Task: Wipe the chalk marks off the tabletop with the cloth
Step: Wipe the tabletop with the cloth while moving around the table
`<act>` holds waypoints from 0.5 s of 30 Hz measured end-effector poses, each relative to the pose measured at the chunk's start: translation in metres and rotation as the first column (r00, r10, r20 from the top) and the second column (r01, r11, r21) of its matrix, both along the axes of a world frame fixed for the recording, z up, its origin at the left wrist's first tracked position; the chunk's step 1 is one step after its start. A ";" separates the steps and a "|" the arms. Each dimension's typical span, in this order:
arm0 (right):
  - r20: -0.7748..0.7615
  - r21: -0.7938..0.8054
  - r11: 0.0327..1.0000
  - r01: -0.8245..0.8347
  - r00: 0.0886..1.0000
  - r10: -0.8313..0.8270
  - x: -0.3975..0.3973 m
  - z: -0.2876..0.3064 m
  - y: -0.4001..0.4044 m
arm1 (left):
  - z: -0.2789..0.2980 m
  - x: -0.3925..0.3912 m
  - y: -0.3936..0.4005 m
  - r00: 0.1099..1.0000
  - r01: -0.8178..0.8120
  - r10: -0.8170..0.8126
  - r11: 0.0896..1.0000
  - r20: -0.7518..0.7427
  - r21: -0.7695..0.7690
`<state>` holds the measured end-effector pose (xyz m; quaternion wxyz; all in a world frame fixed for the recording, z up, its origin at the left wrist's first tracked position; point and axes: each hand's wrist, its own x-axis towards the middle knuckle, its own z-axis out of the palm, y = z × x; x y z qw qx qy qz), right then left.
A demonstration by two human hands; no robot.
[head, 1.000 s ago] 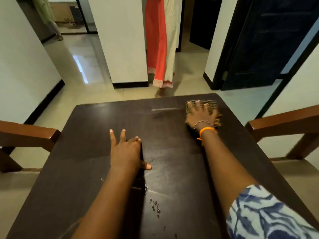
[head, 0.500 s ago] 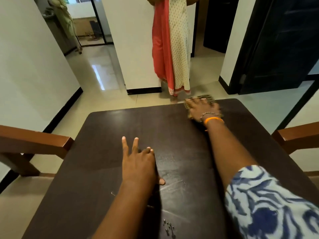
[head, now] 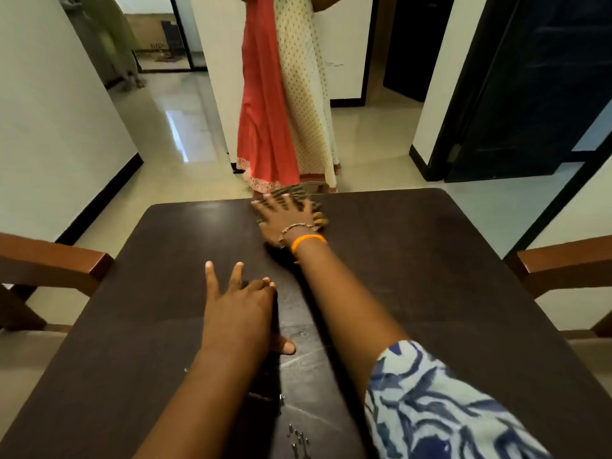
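Right hand (head: 287,217) flat on the cloth (head: 291,197), fingers spread wide and straight, pressing it onto the tabletop (head: 414,260) at the far edge, about 12 o'clock from table centre. Cloth dark and striped, mostly hidden under the hand; its far side reaches the table's edge, a frayed corner shows just right of the wrist. Orange band (head: 308,241) and thin bracelet (head: 294,228) on that wrist; blue-and-white patterned sleeve (head: 440,405) covers the upper arm at 5 o'clock.

Left hand (head: 240,306) lies palm down near table centre, holding nothing: fingers straight, two outer ones splayed apart, thumb stuck out toward 3 o'clock.

Faint pale chalk streaks (head: 298,357) on the dark wood just right of the left thumb, more toward 6 o'clock. Small water droplets (head: 298,438) at the near edge.

Wooden chair backs at 9 o'clock (head: 53,260) and 3 o'clock (head: 563,265). Beyond the far edge stands a person in a cream dotted garment (head: 304,94) with a red drape (head: 265,111).
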<state>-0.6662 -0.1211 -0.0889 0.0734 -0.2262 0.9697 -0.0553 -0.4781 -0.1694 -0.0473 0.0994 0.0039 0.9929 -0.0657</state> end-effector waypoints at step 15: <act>-0.050 -0.008 0.775 0.632 0.774 -0.632 -0.018 -0.001 0.245 | -0.002 -0.003 -0.001 1.000 -0.013 0.013 1.000 0.016 0.009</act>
